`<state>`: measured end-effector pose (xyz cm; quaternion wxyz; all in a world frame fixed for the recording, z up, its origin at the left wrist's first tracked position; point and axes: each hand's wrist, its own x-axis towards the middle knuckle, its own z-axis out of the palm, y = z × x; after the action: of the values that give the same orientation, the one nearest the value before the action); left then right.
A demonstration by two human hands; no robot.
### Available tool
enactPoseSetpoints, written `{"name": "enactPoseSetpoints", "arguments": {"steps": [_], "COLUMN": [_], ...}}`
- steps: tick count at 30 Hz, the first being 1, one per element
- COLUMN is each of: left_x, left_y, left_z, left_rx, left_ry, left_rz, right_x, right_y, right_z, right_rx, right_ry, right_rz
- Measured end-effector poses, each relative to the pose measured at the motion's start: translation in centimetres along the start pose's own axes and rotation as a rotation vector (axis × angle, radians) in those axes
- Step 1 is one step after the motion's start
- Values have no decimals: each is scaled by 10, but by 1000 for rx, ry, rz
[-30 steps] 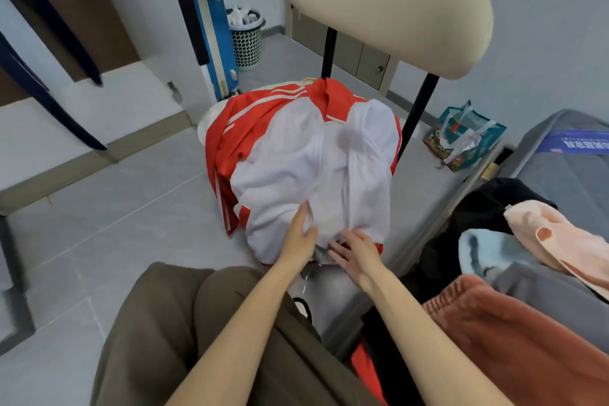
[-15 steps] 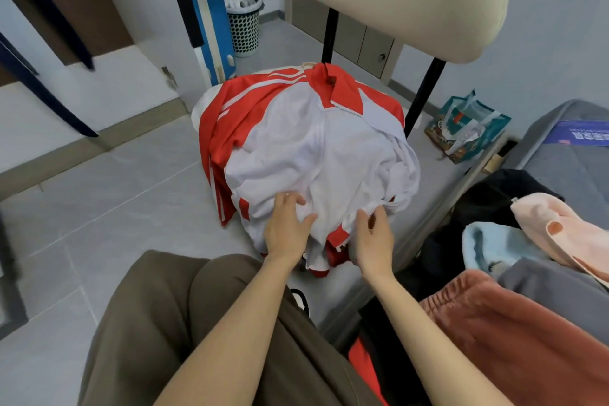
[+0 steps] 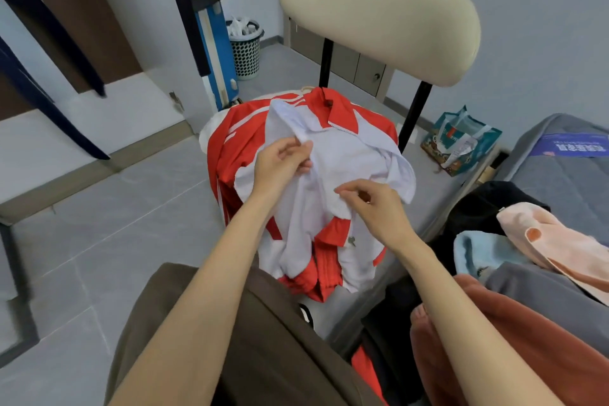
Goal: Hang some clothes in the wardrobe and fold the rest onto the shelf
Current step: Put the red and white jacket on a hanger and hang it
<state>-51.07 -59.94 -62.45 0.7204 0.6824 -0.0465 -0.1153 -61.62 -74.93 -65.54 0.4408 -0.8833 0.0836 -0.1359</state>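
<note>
A red and white zip jacket (image 3: 342,148) lies bunched on the seat of a chair (image 3: 379,20) with a cream backrest. My left hand (image 3: 280,165) pinches a white fold of the jacket near its collar side. My right hand (image 3: 372,204) pinches the white fabric lower down, near the zip edge. The jacket's red hem and a zip pull hang toward my knees. A heap of other clothes (image 3: 540,241), peach, light blue, grey, black and rust coloured, lies on the bed at the right.
A blue case (image 3: 214,53) leans by a dark wardrobe frame (image 3: 184,10) at the back. A mesh waste bin (image 3: 245,49) stands behind it. A teal bag (image 3: 461,142) sits on the floor by the grey bed (image 3: 566,181). Grey floor tiles spread to the left.
Both hands rose from the jacket's lower hem to its upper white part and closed on the fabric, lifting and turning a fold over. The camera tilted up slightly.
</note>
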Motion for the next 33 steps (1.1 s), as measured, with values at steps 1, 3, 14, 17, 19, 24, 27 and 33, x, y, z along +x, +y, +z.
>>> {"name": "enactPoseSetpoints", "arguments": {"steps": [1, 3, 14, 17, 19, 24, 27, 33], "left_x": [3, 5, -1, -9, -28, -75, -78, -69], "left_y": [12, 28, 54, 44, 19, -52, -59, -42], "left_z": [5, 13, 19, 7, -6, -19, -11, -15], "left_rx": [-4, 2, 87, 133, 195, 596, 442, 360], "left_ry": [-37, -102, -155, -47, -20, -125, 6, 51], "left_rz": [0, -9, -22, 63, 153, 308, 329, 379], "right_x": [0, 1, 15, 18, 24, 45, 46, 24], "right_y": [0, 1, -22, -27, -34, -54, -60, -57], "right_z": [1, 3, 4, -12, -25, -46, -48, -44], "right_rx": [-17, -44, 136, 297, 413, 697, 620, 541], "right_ry": [-3, 6, -119, -99, -77, -201, -308, -166], "right_rz": [12, 51, 87, 162, 209, 425, 407, 296]}}
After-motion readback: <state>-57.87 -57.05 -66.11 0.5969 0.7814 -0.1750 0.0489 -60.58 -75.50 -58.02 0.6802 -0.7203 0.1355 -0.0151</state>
